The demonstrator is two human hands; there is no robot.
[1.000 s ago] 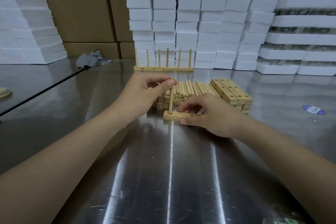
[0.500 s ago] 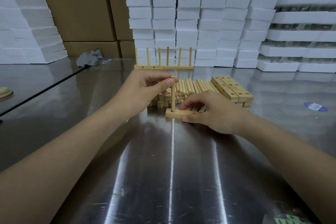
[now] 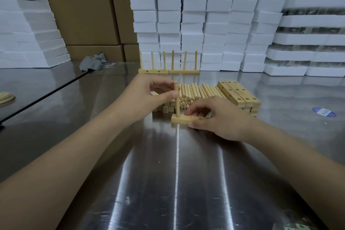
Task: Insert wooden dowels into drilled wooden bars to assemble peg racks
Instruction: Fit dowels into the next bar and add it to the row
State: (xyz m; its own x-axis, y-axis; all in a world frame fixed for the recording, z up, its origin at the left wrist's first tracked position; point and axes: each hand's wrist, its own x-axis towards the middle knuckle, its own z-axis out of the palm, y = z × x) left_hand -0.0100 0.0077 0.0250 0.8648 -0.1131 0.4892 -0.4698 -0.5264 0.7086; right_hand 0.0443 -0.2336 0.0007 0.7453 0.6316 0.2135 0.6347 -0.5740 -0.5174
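A short drilled wooden bar [image 3: 180, 119] lies on the steel table in front of me. One dowel [image 3: 177, 105] stands upright in its left hole. My left hand [image 3: 147, 95] pinches the dowel's upper part between thumb and fingers. My right hand [image 3: 217, 117] grips the bar's right part, thumb on the near side, fingers over the top; an empty hole shows by the fingers. Behind lie a pile of loose dowels [image 3: 194, 92] and a stack of drilled bars [image 3: 239, 94]. Two finished peg racks [image 3: 169, 71] stand further back.
White foam blocks [image 3: 205, 15] are stacked along the back and at the left, with cardboard boxes [image 3: 84, 5] between them. A grey rag [image 3: 93, 63] lies at the back left. A round blue sticker [image 3: 323, 112] sits on the table at the right. A wooden disc [image 3: 5, 97] rests at the far left.
The left hand's pinch has slid from the dowel's top to its upper shaft, leaving the tip bare. The dowel stays upright in the bar. My right hand keeps its hold.
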